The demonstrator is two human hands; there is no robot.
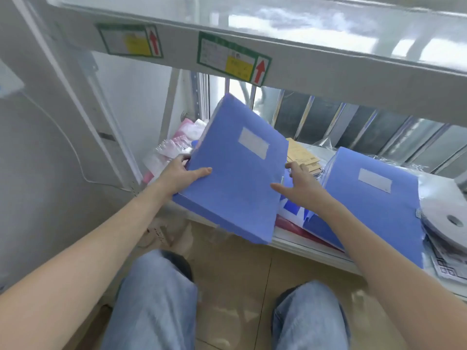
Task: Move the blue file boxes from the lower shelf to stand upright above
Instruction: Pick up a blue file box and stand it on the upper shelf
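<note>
A blue file box (237, 178) with a white label is tilted up off the lower shelf (316, 251), its near corner jutting past the shelf's front edge. My left hand (182, 176) grips its left edge, thumb on the cover. My right hand (300, 184) touches its right edge with fingers spread. A second blue file box (371, 208) lies flat on the lower shelf to the right, under my right forearm. The upper shelf (328, 64) crosses the top of the view as a grey beam.
Pink plastic bags (177, 145) lie at the shelf's back left, brown envelopes (300, 154) behind the boxes, a tape roll (449, 218) and papers at the right. Green labels with red arrows (233, 58) are on the upper beam. My knees are below, over a tan floor.
</note>
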